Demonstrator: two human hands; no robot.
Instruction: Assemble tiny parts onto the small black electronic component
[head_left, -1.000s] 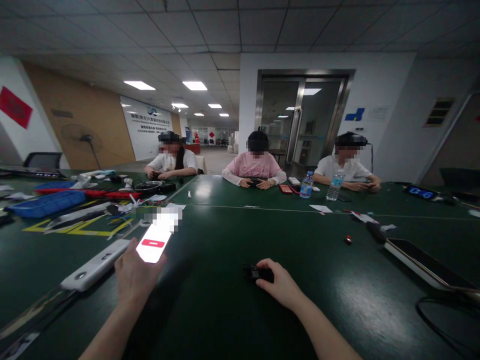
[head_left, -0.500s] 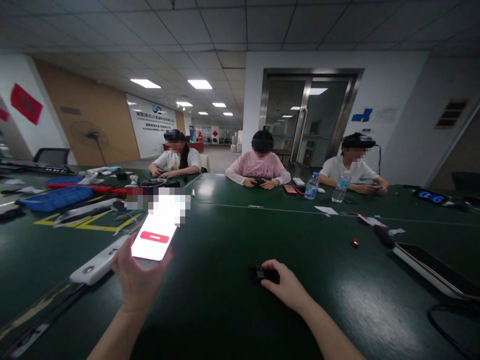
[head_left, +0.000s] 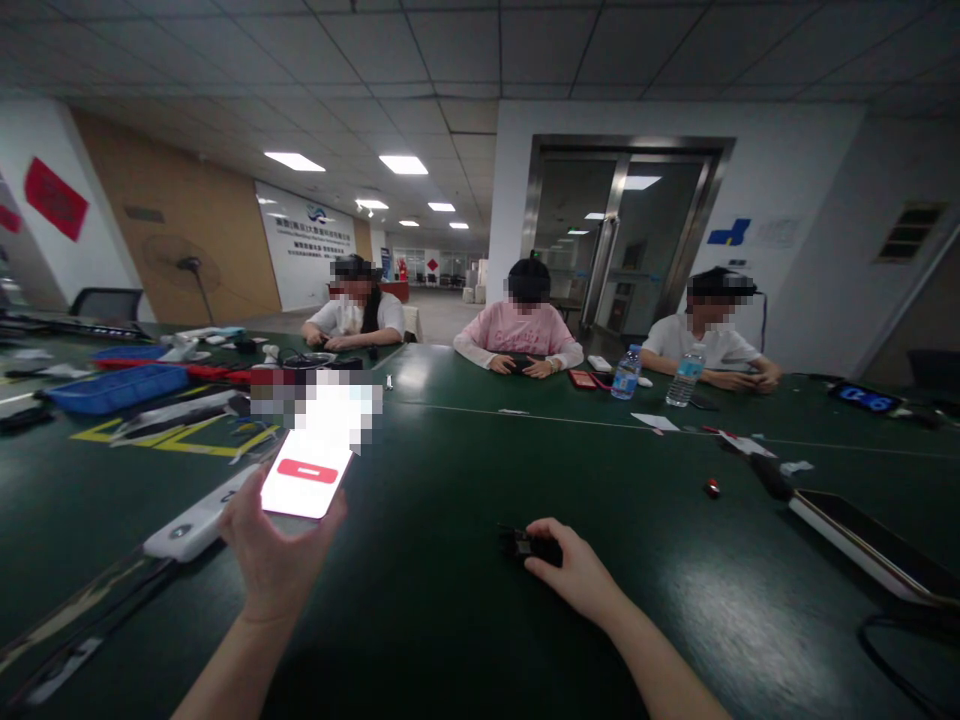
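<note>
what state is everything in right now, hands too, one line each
left hand: gripping the phone
phone: tilted up, screen lit
right hand: closed around the black object
black object: partly covered by the fingers
two bottles: upright
digital display: lit
dark-topped slab: unlit
blue tray: open-topped
ceiling lights: on
fan: upright, running or not can't be told
</note>
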